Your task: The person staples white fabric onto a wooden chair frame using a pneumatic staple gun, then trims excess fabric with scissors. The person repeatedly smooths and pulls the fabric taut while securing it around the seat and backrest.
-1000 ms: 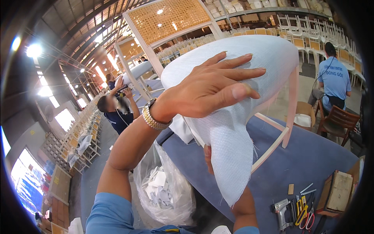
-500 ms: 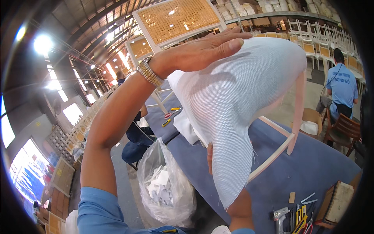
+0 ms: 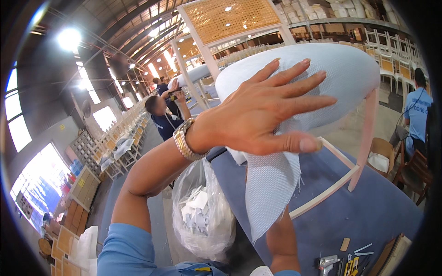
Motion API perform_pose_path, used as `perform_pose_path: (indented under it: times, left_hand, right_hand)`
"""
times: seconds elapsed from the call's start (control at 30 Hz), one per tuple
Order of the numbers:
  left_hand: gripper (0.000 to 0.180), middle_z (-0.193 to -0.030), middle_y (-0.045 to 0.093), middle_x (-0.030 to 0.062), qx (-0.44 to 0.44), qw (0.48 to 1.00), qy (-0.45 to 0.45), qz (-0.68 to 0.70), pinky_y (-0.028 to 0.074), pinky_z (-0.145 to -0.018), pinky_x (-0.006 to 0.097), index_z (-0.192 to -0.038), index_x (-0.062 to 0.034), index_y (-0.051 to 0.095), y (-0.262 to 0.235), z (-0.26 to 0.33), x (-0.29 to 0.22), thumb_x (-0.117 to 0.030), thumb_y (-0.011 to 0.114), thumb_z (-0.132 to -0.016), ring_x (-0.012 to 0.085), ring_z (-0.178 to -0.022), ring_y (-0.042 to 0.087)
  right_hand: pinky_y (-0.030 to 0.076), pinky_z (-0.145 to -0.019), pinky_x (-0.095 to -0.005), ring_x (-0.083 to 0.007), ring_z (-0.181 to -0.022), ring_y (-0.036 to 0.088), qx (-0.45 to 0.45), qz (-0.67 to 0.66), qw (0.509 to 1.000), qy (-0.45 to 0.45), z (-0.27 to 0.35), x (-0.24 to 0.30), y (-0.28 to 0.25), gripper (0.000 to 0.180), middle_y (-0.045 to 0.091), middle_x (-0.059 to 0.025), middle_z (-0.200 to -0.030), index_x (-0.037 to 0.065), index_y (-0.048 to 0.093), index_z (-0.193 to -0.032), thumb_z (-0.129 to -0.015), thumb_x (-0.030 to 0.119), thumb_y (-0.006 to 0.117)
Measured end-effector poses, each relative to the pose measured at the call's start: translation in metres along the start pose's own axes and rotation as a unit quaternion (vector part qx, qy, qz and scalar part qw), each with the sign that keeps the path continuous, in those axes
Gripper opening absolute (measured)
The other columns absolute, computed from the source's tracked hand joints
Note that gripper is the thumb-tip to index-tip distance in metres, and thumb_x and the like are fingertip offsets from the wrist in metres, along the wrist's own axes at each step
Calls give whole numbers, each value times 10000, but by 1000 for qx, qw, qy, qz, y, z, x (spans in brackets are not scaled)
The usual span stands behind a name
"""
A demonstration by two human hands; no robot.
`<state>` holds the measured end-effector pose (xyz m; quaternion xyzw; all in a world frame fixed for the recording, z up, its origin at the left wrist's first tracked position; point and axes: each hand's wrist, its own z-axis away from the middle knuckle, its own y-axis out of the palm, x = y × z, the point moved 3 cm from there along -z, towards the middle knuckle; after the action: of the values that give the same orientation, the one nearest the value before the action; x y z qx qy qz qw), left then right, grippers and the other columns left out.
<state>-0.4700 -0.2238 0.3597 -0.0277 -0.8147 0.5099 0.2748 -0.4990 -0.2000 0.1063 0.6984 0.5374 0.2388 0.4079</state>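
A chair with a woven cane back [image 3: 237, 20] and pale wooden legs [image 3: 367, 138] stands on a blue-covered table. Light-blue woven fabric [image 3: 354, 64] covers its rounded seat, and a loose flap [image 3: 272, 188] with a frayed edge hangs down toward me. My left hand [image 3: 264, 110], a metal-band watch [image 3: 184, 140] on its wrist, lies palm down on or just over the fabric with fingers spread. My right hand [image 3: 282, 234] reaches up behind the hanging flap. Only its wrist and a sliver of skin show; the fingers are hidden.
A clear plastic bag of white scraps [image 3: 200, 207] stands beside the table [image 3: 317, 225]. At the near right lie a staple gun [image 3: 328, 262], yellow-handled cutters [image 3: 352, 266] and a wooden box [image 3: 391, 255]. Co-workers [image 3: 161, 115] sit at the left; another person [image 3: 418, 108] stands at the far right.
My left hand has come from the far top of the seat down toward the near edge, its fingers now spread wide. The seat fabric looks smoother. The view has shifted left.
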Motion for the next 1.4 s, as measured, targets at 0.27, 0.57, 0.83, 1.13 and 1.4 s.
perform_pose_path:
  times: [0.27, 0.57, 0.83, 1.13, 1.4]
  left_hand:
    - [814, -1569, 416, 208, -16, 983, -23, 180, 80, -1218, 624, -1493, -179, 507, -10, 5, 7, -760, 285, -968, 418, -1520, 238]
    - [707, -1527, 478, 183, -139, 952, -81, 261, 177, -1237, 491, -1468, 3, 486, -18, 30, 32, -495, 175, -1073, 357, -1473, 365]
    - [947, -1665, 125, 166, -420, 508, -435, 613, 256, -1207, 477, -1621, -141, -89, 99, 111, -39, -626, 451, -1013, 310, -1496, 267]
    - [1332, -1643, 82, 227, -387, 601, -421, 559, 267, -1206, 452, -1611, -120, -139, 128, 97, -35, -903, 524, -762, 350, -1506, 209]
    - [1422, -1628, 116, 248, -469, 626, -415, 464, 264, -1200, 438, -1607, -59, -108, 114, 88, -39, -795, 720, -715, 337, -1486, 244]
  right_hand:
    - [579, -813, -264, -142, -932, 659, -5, 31, 999, -15, 0, -2, 4, 313, 629, -111, -1091, -13, 557, -1240, -998, 174, 619]
    - [575, -821, -268, -145, -941, 662, -32, 107, 992, -57, 0, 2, -1, 327, 637, -110, -1104, -18, 568, -1237, -984, 176, 641]
    - [572, -828, -271, -149, -949, 665, -43, 186, 975, -110, 4, 14, -4, 340, 645, -109, -1116, -23, 579, -1234, -972, 178, 659]
    - [568, -835, -275, -153, -959, 669, -84, 328, 911, -235, 15, 20, -5, 354, 654, -108, -1129, -28, 590, -1230, -958, 181, 680]
    - [565, -842, -278, -156, -967, 672, -115, 528, 769, -342, 26, 32, 3, 367, 662, -107, -1140, -33, 601, -1227, -946, 182, 699]
